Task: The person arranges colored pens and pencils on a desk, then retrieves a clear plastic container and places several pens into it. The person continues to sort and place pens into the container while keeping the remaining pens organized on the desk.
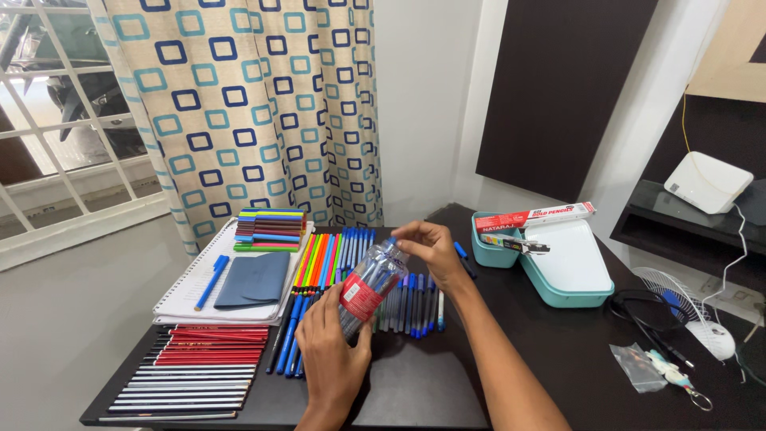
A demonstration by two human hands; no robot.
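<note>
Left hand (331, 351) grips bottle (371, 286) base; long axis tilts toward upper right, right hand (427, 243) pinching cap end.

Bottle (371, 289) above pens (411, 307), on table (431, 383)

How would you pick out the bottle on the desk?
On the black desk, look mid-front, over the rows of pens. The bottle is clear plastic with a red label, tilted, pens inside, held by the left hand and the right hand.
</note>
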